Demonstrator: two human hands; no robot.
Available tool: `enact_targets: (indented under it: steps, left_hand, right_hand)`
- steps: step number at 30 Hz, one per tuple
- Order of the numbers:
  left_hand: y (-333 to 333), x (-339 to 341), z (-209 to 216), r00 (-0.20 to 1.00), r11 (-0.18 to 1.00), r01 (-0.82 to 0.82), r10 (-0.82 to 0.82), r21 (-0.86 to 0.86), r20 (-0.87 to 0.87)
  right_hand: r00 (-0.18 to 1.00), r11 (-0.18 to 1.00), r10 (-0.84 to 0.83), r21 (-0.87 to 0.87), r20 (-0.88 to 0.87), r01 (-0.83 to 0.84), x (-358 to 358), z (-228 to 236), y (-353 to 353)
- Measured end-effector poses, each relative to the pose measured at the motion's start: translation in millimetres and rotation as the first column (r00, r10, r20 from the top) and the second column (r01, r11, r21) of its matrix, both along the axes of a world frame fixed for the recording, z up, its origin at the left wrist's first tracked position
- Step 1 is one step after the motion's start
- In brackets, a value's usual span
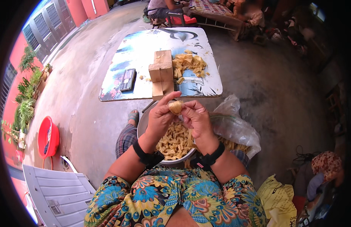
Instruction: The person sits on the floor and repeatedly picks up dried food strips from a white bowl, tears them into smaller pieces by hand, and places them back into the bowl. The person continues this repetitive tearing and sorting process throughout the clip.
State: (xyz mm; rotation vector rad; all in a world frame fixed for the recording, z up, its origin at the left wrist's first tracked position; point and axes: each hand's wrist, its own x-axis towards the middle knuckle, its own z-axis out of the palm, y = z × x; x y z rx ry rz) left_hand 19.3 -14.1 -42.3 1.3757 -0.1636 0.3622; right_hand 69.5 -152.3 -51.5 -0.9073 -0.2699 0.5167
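Above a pale metal basin (pixel 187 158), my two hands meet at a small tan piece (pixel 176 108), folded from a thin, ribbed strip; its material I cannot tell. My left hand (pixel 160 115) pinches its left side, the index finger raised. At its right edge, the fingers of my right hand (pixel 199 118) are closed on it. Many similar folded tan pieces (pixel 174 142) lie in the basin beneath. Just beyond my hands, a wooden block stand (pixel 161 72) sits on a white patterned table (pixel 118 56), with a heap of loose yellowish strips (pixel 191 65) to its right.
A keypad phone (pixel 128 80) lies on the table's left part. Right of the basin is a clear plastic bag (pixel 238 130) with tan strips under it. A red tub (pixel 48 137) and white slatted panel (pixel 58 195) stand left; a yellow sack (pixel 277 196) lies lower right. People sit farther off.
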Motion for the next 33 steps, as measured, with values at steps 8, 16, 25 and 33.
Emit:
enact_targets:
  steps: [8,16,25,33]
  left_hand:
    - [22.6,-10.1,-3.4,0.898,0.535,-0.43,0.167,0.727,0.408]
    - [19.9,-23.5,-8.0,0.962,0.949,0.192,-0.131,0.252,-0.241]
    - [47.0,-24.5,2.8,0.801,0.927,0.332,-0.376,-0.176,-0.467]
    - [60.8,9.6,8.3,0.759,0.857,0.51,-0.487,-0.07,-0.431]
  right_hand:
    - [0.512,0.856,0.074,-0.318,0.856,0.408,1.4,12.8,-12.0]
    - [0.68,0.893,0.255,-0.437,0.687,0.106,8.8,16.7,-24.9]
    - [0.968,0.981,0.161,-0.137,0.191,-0.136,38.1,8.3,-42.1]
    - [0.948,0.962,0.233,-0.193,0.219,-0.192,27.5,-5.3,-14.0]
